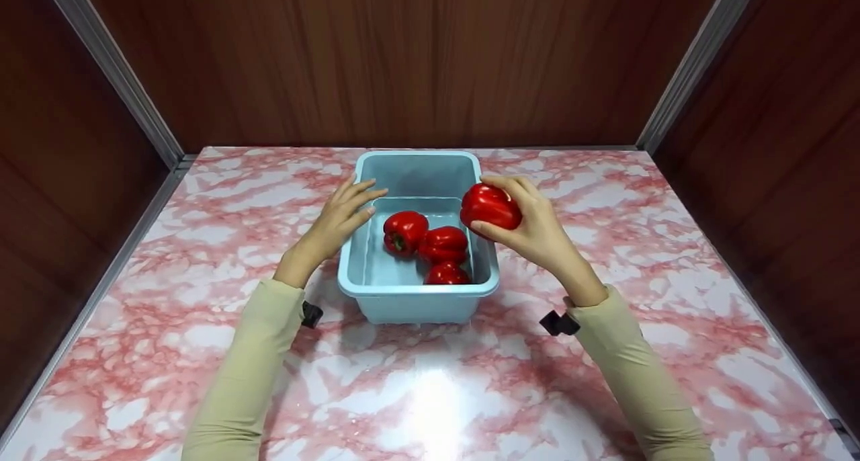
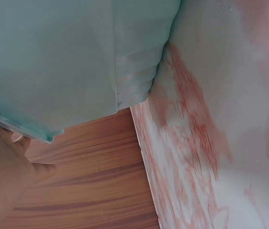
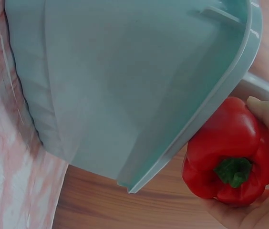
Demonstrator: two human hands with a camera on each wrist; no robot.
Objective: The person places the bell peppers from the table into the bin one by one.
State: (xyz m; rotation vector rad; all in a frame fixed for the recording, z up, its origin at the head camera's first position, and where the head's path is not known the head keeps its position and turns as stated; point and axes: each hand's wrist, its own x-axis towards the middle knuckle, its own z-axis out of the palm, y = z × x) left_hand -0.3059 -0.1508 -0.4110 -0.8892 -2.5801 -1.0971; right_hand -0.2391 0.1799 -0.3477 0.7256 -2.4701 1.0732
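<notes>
A red bell pepper (image 1: 491,206) is gripped in my right hand (image 1: 537,227), held over the right rim of a light blue plastic bin (image 1: 418,291). The right wrist view shows the green stem of this bell pepper (image 3: 232,152), with fingers curled round its side. My left hand (image 1: 334,220) is at the bin's left rim, its fingers spread and reaching over the edge, holding nothing. Inside the bin lie three more red bell peppers: one at the left (image 1: 406,233), one in the middle (image 1: 443,244), and one near the front wall (image 1: 447,273), partly hidden by the rim.
The bin stands on a table with a red and white marbled top (image 1: 222,300). Dark wood panels (image 1: 416,58) with metal corner posts (image 1: 692,58) enclose the table at the back and sides. Small black devices (image 1: 560,323) sit at both wrists.
</notes>
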